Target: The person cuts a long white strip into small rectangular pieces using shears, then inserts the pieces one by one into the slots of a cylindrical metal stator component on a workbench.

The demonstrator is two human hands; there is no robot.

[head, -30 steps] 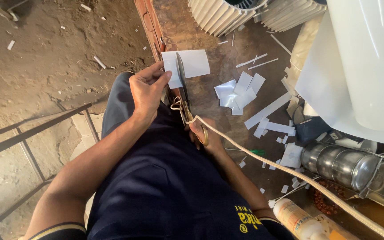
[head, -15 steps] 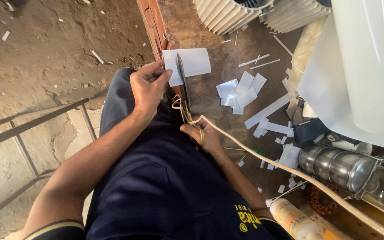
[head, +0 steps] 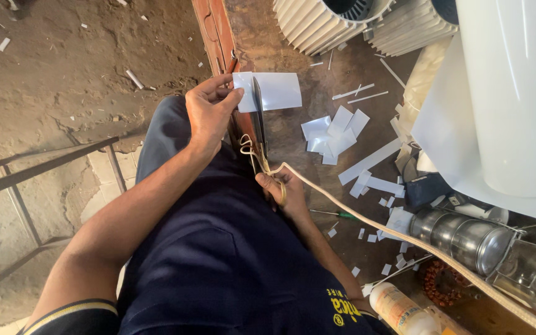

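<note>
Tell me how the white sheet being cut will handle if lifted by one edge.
The white sheet, pinched by the left hand, looks thin and probably light. It lies flat past the scissors, so likely somewhat stiff, card-like. Its smooth face may be slippery.

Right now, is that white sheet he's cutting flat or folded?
Flat: the white sheet lies spread, left hand pinching one edge, scissors in the right hand crossing it.
</note>
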